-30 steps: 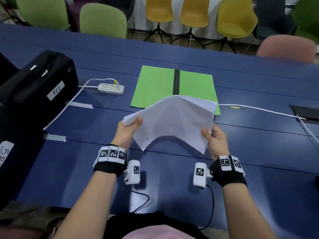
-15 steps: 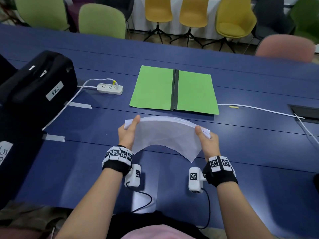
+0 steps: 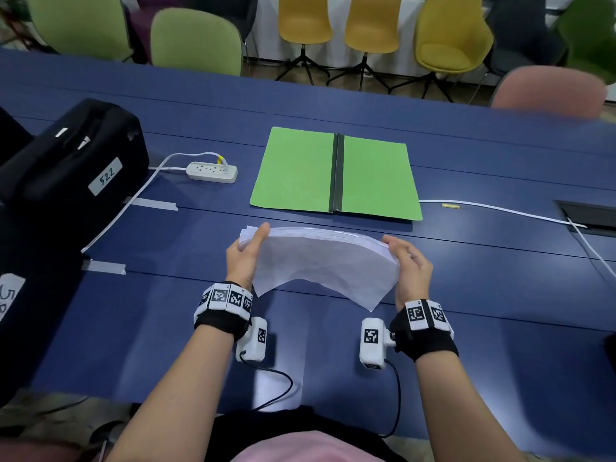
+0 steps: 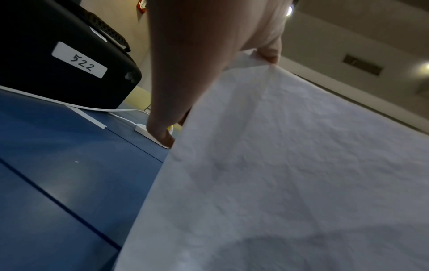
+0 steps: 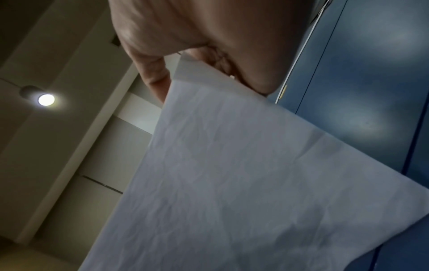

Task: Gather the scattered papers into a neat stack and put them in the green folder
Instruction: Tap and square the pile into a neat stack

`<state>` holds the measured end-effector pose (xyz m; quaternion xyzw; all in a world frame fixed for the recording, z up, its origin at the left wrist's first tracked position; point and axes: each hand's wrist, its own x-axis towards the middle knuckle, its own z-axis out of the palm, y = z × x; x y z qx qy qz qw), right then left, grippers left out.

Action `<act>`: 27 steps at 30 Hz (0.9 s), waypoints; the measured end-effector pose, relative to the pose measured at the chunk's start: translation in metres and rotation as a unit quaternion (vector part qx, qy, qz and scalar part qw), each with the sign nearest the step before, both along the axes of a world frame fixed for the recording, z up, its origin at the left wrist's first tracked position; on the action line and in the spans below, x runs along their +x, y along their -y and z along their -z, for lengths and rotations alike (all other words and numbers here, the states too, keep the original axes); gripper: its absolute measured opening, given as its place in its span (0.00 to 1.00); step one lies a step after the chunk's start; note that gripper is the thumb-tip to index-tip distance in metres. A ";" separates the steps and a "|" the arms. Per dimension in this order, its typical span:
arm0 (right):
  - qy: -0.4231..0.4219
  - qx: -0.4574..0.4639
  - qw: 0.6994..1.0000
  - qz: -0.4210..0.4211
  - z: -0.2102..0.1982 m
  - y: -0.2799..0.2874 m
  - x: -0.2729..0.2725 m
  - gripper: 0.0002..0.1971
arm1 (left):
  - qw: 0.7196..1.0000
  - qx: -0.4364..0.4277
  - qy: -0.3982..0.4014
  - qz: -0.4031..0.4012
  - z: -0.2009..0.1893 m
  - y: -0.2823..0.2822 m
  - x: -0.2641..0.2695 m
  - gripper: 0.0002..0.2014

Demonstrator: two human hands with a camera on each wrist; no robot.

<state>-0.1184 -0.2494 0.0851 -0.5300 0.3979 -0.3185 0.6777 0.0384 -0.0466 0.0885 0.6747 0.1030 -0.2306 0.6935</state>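
A stack of white papers (image 3: 320, 261) stands on edge above the blue table, bowed upward in the middle, its near corner hanging low. My left hand (image 3: 248, 251) grips the stack's left end, thumb on the near face. My right hand (image 3: 405, 261) grips its right end. The left wrist view shows the papers (image 4: 290, 174) beside my left hand (image 4: 209, 77); in the right wrist view the papers (image 5: 232, 174) hang below my right hand (image 5: 209, 60). The green folder (image 3: 336, 173) lies open and flat just beyond the stack, a dark spine down its middle.
A black case (image 3: 71, 168) labelled 522 stands at the left. A white power strip (image 3: 212, 172) and its cable lie left of the folder. Another white cable (image 3: 500, 211) runs right toward a table hatch (image 3: 590, 218). Chairs line the far side.
Both hands have brought the papers down and toward me, off the folder's near edge, turning the stack on edge. The folder now shows whole.
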 end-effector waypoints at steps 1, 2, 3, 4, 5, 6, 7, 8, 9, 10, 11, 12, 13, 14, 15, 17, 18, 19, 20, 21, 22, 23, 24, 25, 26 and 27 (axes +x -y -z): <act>0.000 0.004 1.000 0.003 0.000 0.001 -0.001 0.07 | 1.000 0.001 0.003 0.000 0.001 0.000 0.000 0.10; -0.001 0.010 1.000 0.002 0.000 0.002 -0.001 0.07 | 1.000 0.003 0.002 0.001 0.002 0.001 0.001 0.10; -0.002 0.014 1.000 -0.001 0.000 0.002 0.000 0.08 | 1.000 0.004 0.001 0.001 0.003 0.001 0.002 0.10; -0.004 0.014 1.000 -0.004 -0.001 0.002 0.000 0.09 | 1.000 0.007 -0.001 0.001 0.004 0.001 0.002 0.10; -0.006 0.011 1.000 -0.008 -0.002 0.002 0.001 0.10 | 1.000 0.013 -0.004 0.002 0.005 0.001 0.003 0.11; -0.009 0.005 1.000 -0.009 -0.004 0.002 0.002 0.11 | 1.000 0.018 -0.008 0.003 0.007 0.001 0.003 0.13; -0.015 -0.002 1.000 -0.012 -0.006 0.001 0.002 0.12 | 1.000 0.022 -0.013 0.008 0.008 0.000 0.004 0.17; -0.024 -0.014 0.999 -0.017 -0.008 0.001 0.003 0.13 | 0.999 0.026 -0.018 0.012 0.008 -0.001 0.005 0.24; -0.037 -0.033 0.999 -0.021 -0.008 0.002 0.003 0.13 | 0.999 0.032 -0.018 0.016 0.007 -0.001 0.006 0.29; -0.053 -0.059 0.997 -0.025 -0.007 0.003 0.003 0.13 | 0.999 0.034 -0.017 0.022 0.005 -0.002 0.006 0.32; -0.073 -0.090 0.993 -0.027 -0.005 0.004 0.002 0.12 | 0.999 0.037 -0.022 0.029 0.006 -0.003 0.007 0.33; -0.094 -0.122 0.988 -0.032 -0.004 0.005 0.002 0.09 | 0.998 0.037 -0.024 0.035 0.006 -0.003 0.008 0.33; -0.120 -0.157 0.979 -0.048 -0.004 0.007 0.002 0.07 | 0.998 0.040 -0.026 0.044 0.007 -0.004 0.009 0.32; -0.165 -0.203 0.963 -0.072 -0.004 0.008 0.002 0.09 | 0.998 0.044 -0.024 0.050 0.004 -0.005 0.009 0.31; -0.227 -0.262 0.932 -0.101 -0.005 0.010 0.002 0.14 | 0.997 0.048 -0.024 0.054 0.005 -0.005 0.010 0.32; -0.342 -0.376 0.849 -0.141 -0.010 0.011 0.003 0.21 | 0.996 0.055 -0.030 0.062 0.007 -0.006 0.012 0.34; -0.367 -0.415 0.819 -0.151 -0.015 0.010 0.004 0.24 | 0.996 0.057 -0.023 0.065 0.005 -0.007 0.013 0.31; -0.376 -0.433 0.803 -0.162 -0.020 0.010 0.005 0.25 | 0.996 0.054 -0.017 0.069 0.006 -0.007 0.015 0.27; -0.378 -0.440 0.796 -0.175 -0.024 0.009 0.006 0.27 | 0.996 0.049 -0.010 0.070 0.007 -0.007 0.016 0.26; -0.380 -0.438 0.791 -0.194 -0.027 0.008 0.008 0.27 | 0.996 0.047 -0.009 0.075 0.008 -0.007 0.017 0.25; -0.387 -0.438 0.782 -0.217 -0.029 0.007 0.010 0.28 | 0.996 0.046 -0.004 0.078 0.006 -0.007 0.017 0.25; -0.394 -0.442 0.769 -0.242 -0.032 0.004 0.013 0.30 | 0.996 0.044 -0.004 0.081 0.007 -0.008 0.017 0.24; -0.404 -0.445 0.753 -0.269 -0.035 0.001 0.016 0.33 | 0.996 0.046 -0.005 0.083 0.008 -0.008 0.017 0.23; -0.410 -0.446 0.739 -0.295 -0.038 -0.002 0.020 0.35 | 0.995 0.045 -0.012 0.085 0.010 -0.008 0.017 0.20; -0.414 -0.439 0.731 -0.318 -0.040 -0.005 0.024 0.36 | 0.995 0.043 -0.011 0.086 0.010 -0.007 0.017 0.17; -0.420 -0.428 0.726 -0.336 -0.041 -0.009 0.028 0.34 | 0.995 0.038 -0.006 0.091 0.009 -0.008 0.016 0.15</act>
